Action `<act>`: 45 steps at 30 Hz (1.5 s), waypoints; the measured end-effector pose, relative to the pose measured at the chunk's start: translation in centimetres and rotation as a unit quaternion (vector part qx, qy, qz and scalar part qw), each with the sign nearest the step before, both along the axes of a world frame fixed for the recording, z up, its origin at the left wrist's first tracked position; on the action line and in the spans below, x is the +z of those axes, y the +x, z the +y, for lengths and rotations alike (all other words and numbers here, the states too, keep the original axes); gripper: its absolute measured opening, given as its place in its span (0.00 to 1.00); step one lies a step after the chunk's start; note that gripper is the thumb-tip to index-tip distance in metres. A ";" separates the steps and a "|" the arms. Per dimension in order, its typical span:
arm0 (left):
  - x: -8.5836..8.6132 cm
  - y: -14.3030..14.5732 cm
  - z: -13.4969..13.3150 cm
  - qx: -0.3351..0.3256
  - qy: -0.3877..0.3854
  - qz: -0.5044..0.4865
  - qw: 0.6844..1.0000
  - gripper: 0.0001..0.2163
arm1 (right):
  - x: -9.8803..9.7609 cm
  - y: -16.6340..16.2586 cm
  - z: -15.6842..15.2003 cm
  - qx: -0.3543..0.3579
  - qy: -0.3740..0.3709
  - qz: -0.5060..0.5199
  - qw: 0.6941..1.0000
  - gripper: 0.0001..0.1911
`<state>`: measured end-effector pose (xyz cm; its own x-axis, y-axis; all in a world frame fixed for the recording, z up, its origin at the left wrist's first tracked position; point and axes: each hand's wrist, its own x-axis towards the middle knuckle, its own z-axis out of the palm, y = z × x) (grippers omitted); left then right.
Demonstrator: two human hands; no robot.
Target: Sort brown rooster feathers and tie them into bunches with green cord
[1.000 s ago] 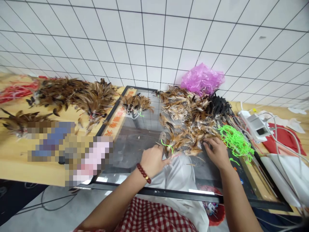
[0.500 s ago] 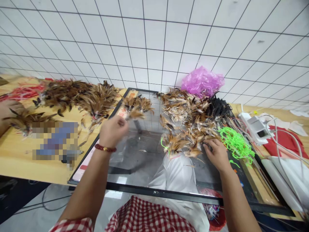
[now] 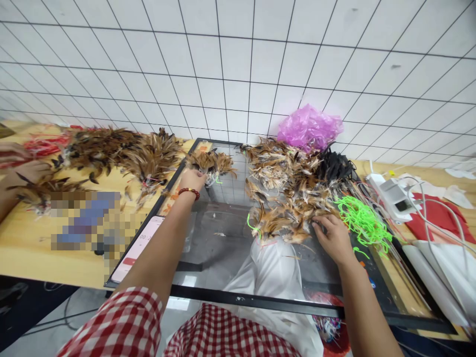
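Observation:
A black-framed glass panel (image 3: 223,292) lies on the wooden table. My left hand (image 3: 192,180), with a bead bracelet on the wrist, reaches far forward to a small pile of brown feather bundles (image 3: 212,161) at the panel's far left corner. Its fingers are pinched on a feather bundle at the pile's near edge. My right hand (image 3: 332,235) rests on the glass, fingers lying apart against the near edge of a big heap of loose brown feathers (image 3: 288,188). A bundle with a green tie (image 3: 256,225) lies just left of it.
Neon green ties (image 3: 366,220), black feathers (image 3: 334,166) and a pink plastic bag (image 3: 310,129) lie behind and right of the heap. A power strip (image 3: 390,193) with cables sits at right. More feather heaps (image 3: 111,148), a phone (image 3: 143,243) and another person's hand (image 3: 15,173) are at left.
My left hand left the heap by my right hand and carried a feather bundle forward and left to the small pile. My right hand stayed put.

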<state>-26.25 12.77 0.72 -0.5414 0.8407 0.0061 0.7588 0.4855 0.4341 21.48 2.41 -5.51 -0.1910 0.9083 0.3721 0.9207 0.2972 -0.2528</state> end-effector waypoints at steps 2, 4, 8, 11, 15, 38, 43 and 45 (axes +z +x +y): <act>0.8 0.3 -1.1 -0.013 0.022 0.005 1.000 0.15 | 0.1 0.0 0.0 0.001 -0.003 -0.002 1.000 0.14; 1.8 1.8 -3.3 -0.020 0.074 0.006 0.997 0.14 | 0.1 -0.1 0.0 0.002 -0.005 -0.002 1.000 0.14; 2.5 8.0 -9.1 -0.204 0.094 0.000 0.974 0.11 | 0.2 -0.1 0.0 0.002 -0.006 -0.001 1.000 0.13; 2.0 12.9 -12.2 -0.291 -0.038 0.020 0.956 0.15 | 0.2 0.0 0.0 0.003 -0.005 0.005 1.000 0.14; 0.9 16.5 -12.9 -0.337 -0.069 0.002 0.939 0.09 | 0.2 0.0 0.0 0.005 -0.004 0.008 1.000 0.13; 0.0 18.0 -14.8 -0.329 0.043 -0.131 0.934 0.04 | 5.2 -4.7 -2.4 -0.041 0.053 0.145 0.987 0.12; 0.9 17.0 -12.9 -0.275 0.190 -0.256 0.907 0.05 | 7.5 -13.4 -1.3 0.082 -0.300 0.443 0.841 0.23; 1.1 16.8 -12.3 -0.277 0.210 -0.300 0.888 0.05 | 7.5 -16.1 0.2 0.070 -0.350 0.522 0.775 0.27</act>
